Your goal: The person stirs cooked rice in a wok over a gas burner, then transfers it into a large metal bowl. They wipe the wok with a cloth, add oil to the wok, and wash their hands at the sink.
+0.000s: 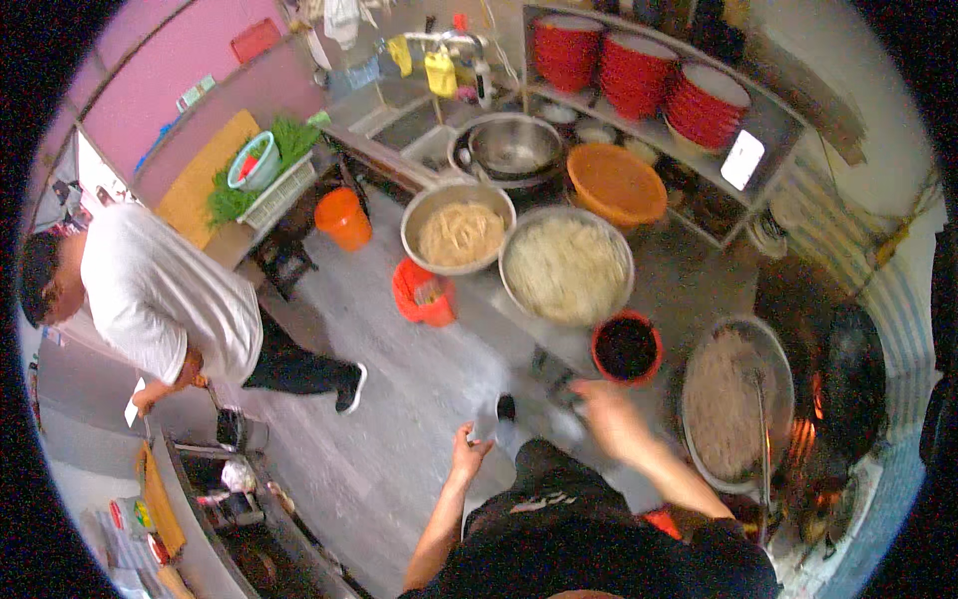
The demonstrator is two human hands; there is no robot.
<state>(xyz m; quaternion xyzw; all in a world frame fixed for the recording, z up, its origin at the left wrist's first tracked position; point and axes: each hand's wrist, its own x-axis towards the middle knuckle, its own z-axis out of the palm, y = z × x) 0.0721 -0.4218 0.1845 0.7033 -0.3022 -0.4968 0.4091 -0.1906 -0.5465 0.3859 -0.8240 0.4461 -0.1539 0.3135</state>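
My left hand (470, 452) hangs in front of my body over the grey floor, with its fingers apart and nothing seen in them. Motion blurs my right hand (608, 413), held near the counter edge just below a red tub of dark liquid (627, 347). Whether its fingers hold anything is unclear. Farther along the counter sit a steel bowl of pale shredded food (566, 265) and a steel bowl of pale strips (461, 233). To the right of my right hand is a large oval metal pan of brownish food (726, 404), with a long-handled utensil (763, 427) resting in it.
Flames (803, 438) burn at the stove on the right. An orange bucket (343, 218) and a red bucket (424, 293) stand on the left side. Stacked red bowls (638, 73) fill a shelf behind an orange basin (616, 183). A person in a white shirt (168, 288) leans at the left.
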